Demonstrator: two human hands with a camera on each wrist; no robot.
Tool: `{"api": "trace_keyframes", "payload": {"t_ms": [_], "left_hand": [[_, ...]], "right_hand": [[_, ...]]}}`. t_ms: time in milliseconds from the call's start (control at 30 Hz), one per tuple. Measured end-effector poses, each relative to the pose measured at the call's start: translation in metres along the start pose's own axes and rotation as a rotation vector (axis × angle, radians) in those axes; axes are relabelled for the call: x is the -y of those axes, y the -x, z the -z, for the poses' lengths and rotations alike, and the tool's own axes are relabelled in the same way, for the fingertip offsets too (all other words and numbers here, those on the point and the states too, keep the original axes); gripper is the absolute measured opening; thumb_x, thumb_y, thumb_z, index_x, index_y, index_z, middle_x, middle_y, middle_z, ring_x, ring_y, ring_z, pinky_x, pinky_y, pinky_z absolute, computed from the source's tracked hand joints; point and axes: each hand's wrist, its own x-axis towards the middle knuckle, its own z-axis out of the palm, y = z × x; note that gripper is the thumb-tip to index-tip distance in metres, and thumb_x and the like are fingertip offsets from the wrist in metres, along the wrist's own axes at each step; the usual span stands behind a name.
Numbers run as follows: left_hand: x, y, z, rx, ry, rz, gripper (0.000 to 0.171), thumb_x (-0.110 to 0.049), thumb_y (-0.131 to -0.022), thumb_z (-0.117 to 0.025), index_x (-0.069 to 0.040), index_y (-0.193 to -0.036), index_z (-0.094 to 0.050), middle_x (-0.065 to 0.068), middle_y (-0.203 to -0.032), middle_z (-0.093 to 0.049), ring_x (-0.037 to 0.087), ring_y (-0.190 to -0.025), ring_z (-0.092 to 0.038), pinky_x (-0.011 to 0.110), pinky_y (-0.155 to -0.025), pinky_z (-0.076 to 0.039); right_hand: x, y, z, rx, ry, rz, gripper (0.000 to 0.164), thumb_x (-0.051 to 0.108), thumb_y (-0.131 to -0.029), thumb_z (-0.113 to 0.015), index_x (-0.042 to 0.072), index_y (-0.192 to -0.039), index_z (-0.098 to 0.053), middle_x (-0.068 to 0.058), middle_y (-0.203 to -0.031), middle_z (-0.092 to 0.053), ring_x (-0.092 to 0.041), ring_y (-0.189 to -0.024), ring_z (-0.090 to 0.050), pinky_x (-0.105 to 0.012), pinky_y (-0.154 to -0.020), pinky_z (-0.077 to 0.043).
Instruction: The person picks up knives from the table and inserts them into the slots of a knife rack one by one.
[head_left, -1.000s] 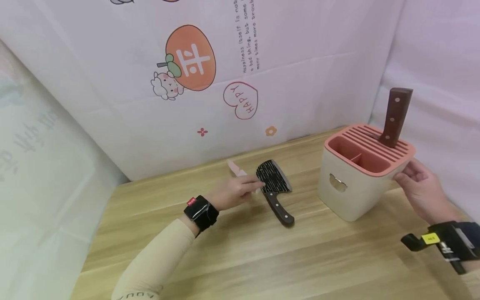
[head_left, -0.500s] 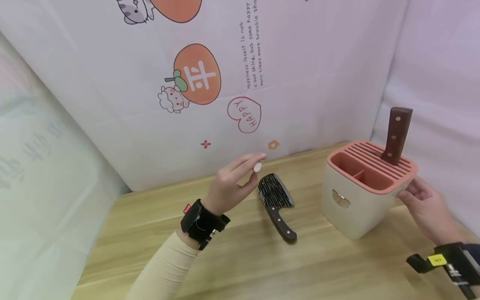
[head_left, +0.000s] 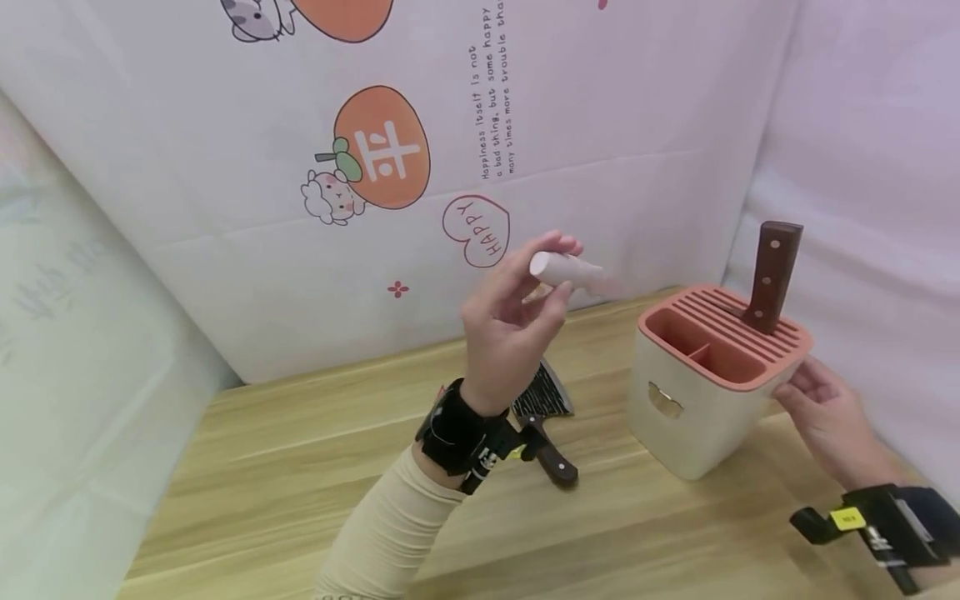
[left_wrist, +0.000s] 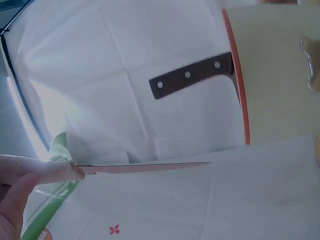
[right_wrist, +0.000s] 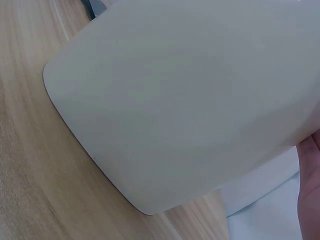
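Observation:
My left hand pinches the white handle of a small knife with a pink blade, raised over the table left of the knife holder. In the left wrist view the blade points toward the holder. The holder is cream with a coral slotted top and two open compartments. A brown riveted knife handle stands up from its slots. At the holder's right side, under the rim, my right hand holds it with bent fingers, some hidden behind. Below my left wrist lies a black-patterned cleaver, its blade partly covered.
The wooden table ends against a white printed cloth at the back. More white cloth hangs at the left and right. In the right wrist view the holder's plain wall fills most of the picture.
My left hand has picked up the pink-bladed knife from beside the cleaver, lifted it and carried it right toward the holder. The right hand stays at the holder.

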Motion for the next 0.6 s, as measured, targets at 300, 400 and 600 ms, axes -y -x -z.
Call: {"api": "trace_keyframes", "payload": {"t_ms": [300,400,600], "left_hand": [[0.012,0.008,-0.027,-0.005,0.082,0.151,0.043,0.02,-0.09,-0.061,0.02,-0.132,-0.052,0.037,-0.126,-0.059,0.043,-0.116,-0.064,0.044,-0.089,-0.06],[0.017,0.015,-0.031,0.016,0.069,0.164,0.041,0.02,-0.091,-0.062,0.019,-0.131,-0.054,0.036,-0.126,-0.06,0.038,-0.117,-0.065,0.043,-0.089,-0.06],[0.027,0.015,-0.046,0.024,0.049,0.228,0.041,0.016,-0.092,-0.064,0.016,-0.133,-0.057,0.032,-0.127,-0.062,0.022,-0.119,-0.066,0.04,-0.089,-0.06]], "right_hand": [[-0.001,-0.001,0.0,0.009,0.008,-0.005,0.053,-0.01,-0.105,-0.043,0.012,-0.153,-0.049,0.005,-0.141,-0.062,-0.002,-0.126,-0.057,-0.014,-0.097,-0.048],[-0.002,-0.002,-0.001,0.012,0.021,-0.006,0.053,-0.01,-0.105,-0.043,0.012,-0.153,-0.048,0.005,-0.141,-0.062,-0.002,-0.126,-0.057,-0.014,-0.097,-0.048],[-0.003,-0.001,-0.003,-0.006,-0.001,0.013,0.05,-0.007,-0.105,-0.046,0.01,-0.152,-0.05,0.003,-0.139,-0.064,-0.004,-0.124,-0.059,-0.015,-0.096,-0.05]]}}
